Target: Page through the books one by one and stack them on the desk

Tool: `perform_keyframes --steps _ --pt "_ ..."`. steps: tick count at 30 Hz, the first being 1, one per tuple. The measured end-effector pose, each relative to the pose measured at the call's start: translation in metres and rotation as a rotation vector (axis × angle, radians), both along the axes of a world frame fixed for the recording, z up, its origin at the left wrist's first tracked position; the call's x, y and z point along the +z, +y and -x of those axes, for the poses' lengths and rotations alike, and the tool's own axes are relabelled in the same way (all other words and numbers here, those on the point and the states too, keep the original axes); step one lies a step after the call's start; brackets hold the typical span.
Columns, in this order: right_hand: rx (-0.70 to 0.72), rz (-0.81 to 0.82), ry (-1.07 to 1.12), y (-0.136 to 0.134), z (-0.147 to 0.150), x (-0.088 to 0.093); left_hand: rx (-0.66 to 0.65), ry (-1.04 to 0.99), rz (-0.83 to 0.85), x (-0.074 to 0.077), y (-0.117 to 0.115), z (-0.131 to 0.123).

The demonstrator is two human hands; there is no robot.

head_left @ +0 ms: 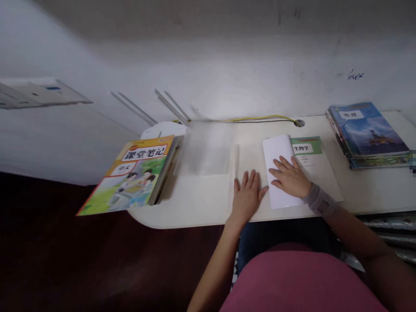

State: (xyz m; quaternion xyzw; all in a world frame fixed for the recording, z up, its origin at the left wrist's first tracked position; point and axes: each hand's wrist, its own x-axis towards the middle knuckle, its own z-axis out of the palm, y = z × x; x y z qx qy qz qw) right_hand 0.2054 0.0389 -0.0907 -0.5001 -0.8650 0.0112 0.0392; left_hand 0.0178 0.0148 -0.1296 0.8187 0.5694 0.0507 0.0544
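Observation:
My right hand (290, 177) lies flat with fingers spread on a white sheet or cover flap (276, 151). That white piece overlaps the left side of a book (320, 173), whose page shows a green band and a printed title. To its left, my left hand (246, 199) presses palm down, fingers outstretched, on what looks like a clear plastic sheet or book cover (251, 158) on the white table (195, 212). I cannot tell whether the plastic is joined to the book. A grey wrap is around my right wrist.
A stack of books (373, 130) with a blue cover on top is at the right. On the left sits another pile, topped by a yellow and green workbook (133, 173) that overhangs the table edge. More clear plastic (209, 147) lies between. A yellow cable (253, 118) runs along the wall.

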Motion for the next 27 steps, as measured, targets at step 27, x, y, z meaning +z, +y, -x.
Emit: perform_keyframes --steps 27 --pt "-0.033 -0.056 -0.051 0.006 0.043 -0.017 0.114 -0.511 -0.173 -0.011 0.004 0.044"
